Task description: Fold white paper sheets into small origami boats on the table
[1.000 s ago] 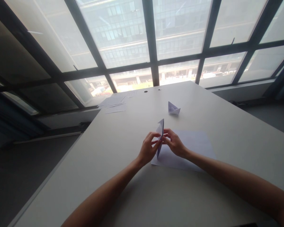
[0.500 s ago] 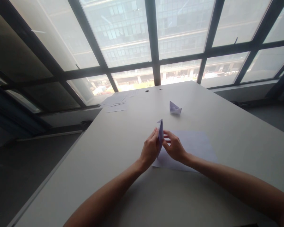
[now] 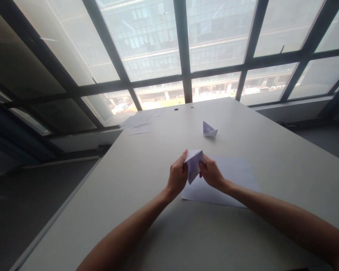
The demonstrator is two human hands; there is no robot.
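A piece of folded paper (image 3: 194, 165), pale and pointed at its lower end, is held up between both hands. My left hand (image 3: 178, 173) is closed on its left edge, with the thumb near the top corner. On the opposite edge my right hand (image 3: 211, 172) pinches the paper between thumb and fingers. Below the hands a flat sheet of paper (image 3: 231, 177) lies on the table, partly covered by my right hand and forearm. Farther off stands a finished-looking paper boat (image 3: 209, 130), apart from both hands.
The white table (image 3: 130, 180) stretches toward the large windows (image 3: 214, 37). At its far left edge lie several loose paper sheets (image 3: 139, 122), overlapping. A dark round hole (image 3: 176, 109) shows near the far edge. Floor lies beyond both sides.
The folded paper has turned from edge-on to a broad, opened face toward me. My right hand has gone from loosely touching it to gripping its right edge.
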